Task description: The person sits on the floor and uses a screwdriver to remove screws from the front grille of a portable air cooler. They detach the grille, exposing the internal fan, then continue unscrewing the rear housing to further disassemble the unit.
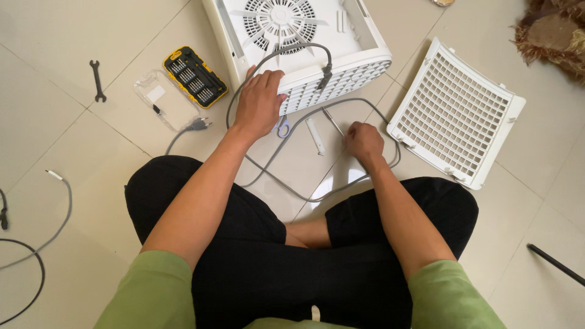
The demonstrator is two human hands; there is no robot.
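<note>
On the floor, my left hand lay flat on the white fan housing's near corner, holding nothing; my right hand was curled beside the thin screwdriver. Pressing down firmly would, I judged, steady the housing

Single view only, from a camera on the person's head, looking steeply down and slightly forward over their crossed legs onto the tiled floor. Close range: forearms fill the middle, knees and green sleeves cut by the near edge. Left hand and right hand sit about centre frame. Far edge crops the white fan housing; the detached white grille lies right of centre, a brown rug is clipped at the far right corner. Loose cables run out of the left edge. No second view to share anything with.
</note>
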